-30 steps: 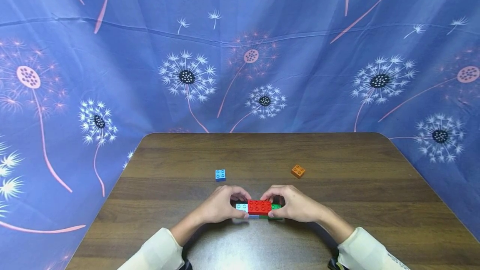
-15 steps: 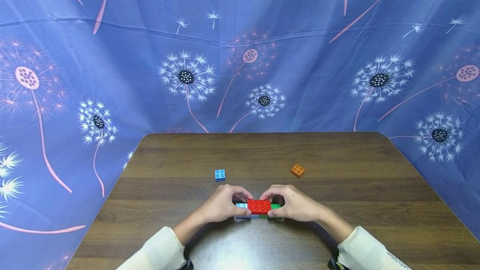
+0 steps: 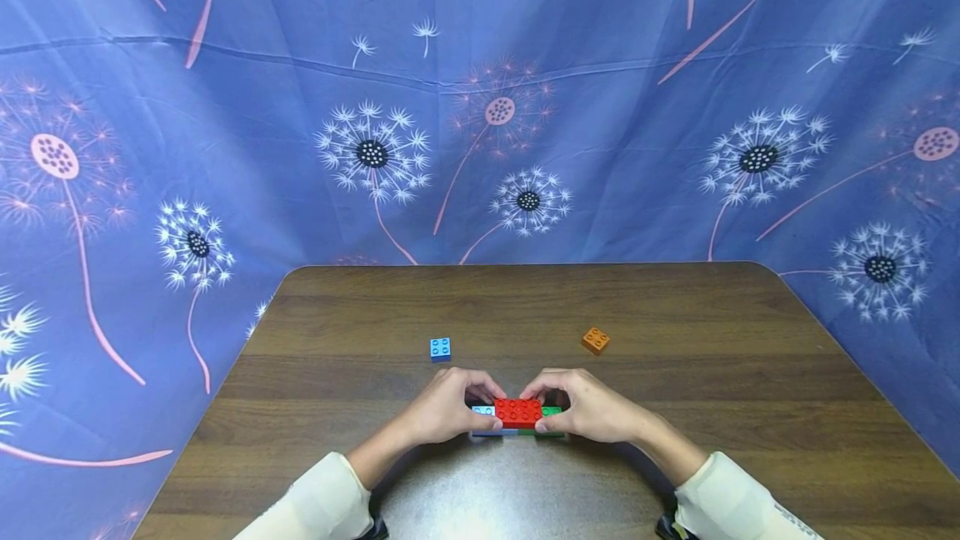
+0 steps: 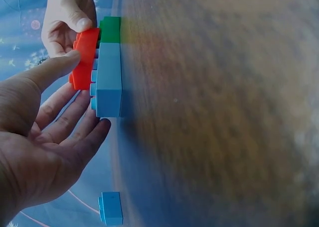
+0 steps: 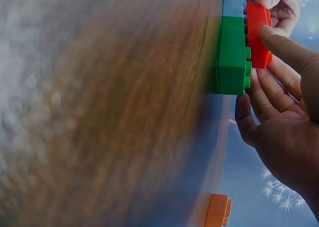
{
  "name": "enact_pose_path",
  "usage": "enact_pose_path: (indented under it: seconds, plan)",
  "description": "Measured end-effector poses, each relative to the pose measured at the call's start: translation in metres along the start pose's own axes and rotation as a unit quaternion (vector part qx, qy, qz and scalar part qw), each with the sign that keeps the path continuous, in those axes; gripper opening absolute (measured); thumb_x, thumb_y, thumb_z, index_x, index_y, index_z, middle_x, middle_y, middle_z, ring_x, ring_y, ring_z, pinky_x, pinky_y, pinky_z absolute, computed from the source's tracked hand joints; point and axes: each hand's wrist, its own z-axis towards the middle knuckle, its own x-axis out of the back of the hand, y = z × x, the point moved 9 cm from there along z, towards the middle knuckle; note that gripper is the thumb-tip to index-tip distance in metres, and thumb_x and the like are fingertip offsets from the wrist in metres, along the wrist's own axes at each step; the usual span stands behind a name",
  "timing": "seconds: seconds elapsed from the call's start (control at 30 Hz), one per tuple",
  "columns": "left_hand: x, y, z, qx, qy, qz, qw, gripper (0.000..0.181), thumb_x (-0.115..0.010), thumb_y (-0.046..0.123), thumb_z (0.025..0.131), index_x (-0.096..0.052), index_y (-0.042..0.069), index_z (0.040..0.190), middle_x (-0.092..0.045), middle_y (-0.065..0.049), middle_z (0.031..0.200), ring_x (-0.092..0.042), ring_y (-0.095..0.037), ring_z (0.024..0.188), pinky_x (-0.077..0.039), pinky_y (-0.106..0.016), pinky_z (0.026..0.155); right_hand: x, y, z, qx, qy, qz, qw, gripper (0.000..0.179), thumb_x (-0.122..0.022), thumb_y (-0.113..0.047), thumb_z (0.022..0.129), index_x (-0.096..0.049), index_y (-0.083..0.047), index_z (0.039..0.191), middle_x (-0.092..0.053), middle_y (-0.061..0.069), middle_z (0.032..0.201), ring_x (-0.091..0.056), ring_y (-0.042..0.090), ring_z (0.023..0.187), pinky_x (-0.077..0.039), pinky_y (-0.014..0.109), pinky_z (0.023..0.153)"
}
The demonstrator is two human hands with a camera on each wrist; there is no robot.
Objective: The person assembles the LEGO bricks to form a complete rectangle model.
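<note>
Left hand [image 3: 450, 408]: pinching the left end of the red brick [image 3: 518, 413], thumb in front
Right hand [image 3: 588, 408]: pinching the right end, same deal
Red brick: bridging the light blue brick [image 4: 108, 77] and green brick [image 5: 232, 53], some studs showing underneath
Change: hands and brick are hardly budging from a second ago
Meaning: imo it isn't sitting fully down
</note>
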Motion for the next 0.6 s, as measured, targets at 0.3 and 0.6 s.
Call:
enact_pose_path:
  seconds: [0.3, 0.6]
  plan:
    - [-0.0003, 0.0009, -0.0007, 0.001, 0.001, 0.001, 1.0000, 0.027, -0.089, 0.015, 0.078, -0.077, 0.015, 0.102, -0.080, 0.001, 0.096, -0.075, -0.013, 0.091, -0.055, -0.023, 0.082, -0.0008, -0.0011, -0.0009, 0.006, 0.005, 0.019, 0.9998, 0.032, -0.084, -0.020, 0.086, -0.071, -0.019, 0.116, -0.072, -0.007, 0.104, -0.067, 0.008, 0.091, -0.056, 0.029, 0.082]
    - [-0.0010, 0.0022, -0.0014, -0.003, 0.001, -0.002, 1.0000, 0.026, -0.089, 0.014, 0.078, -0.077, 0.013, 0.102, -0.080, -0.001, 0.097, -0.076, -0.016, 0.091, -0.056, -0.024, 0.082, -0.0021, 0.0010, 0.0004, -0.003, -0.003, 0.023, 0.9997, 0.032, -0.083, -0.020, 0.086, -0.070, -0.021, 0.115, -0.072, -0.009, 0.105, -0.067, 0.004, 0.093, -0.057, 0.029, 0.088]
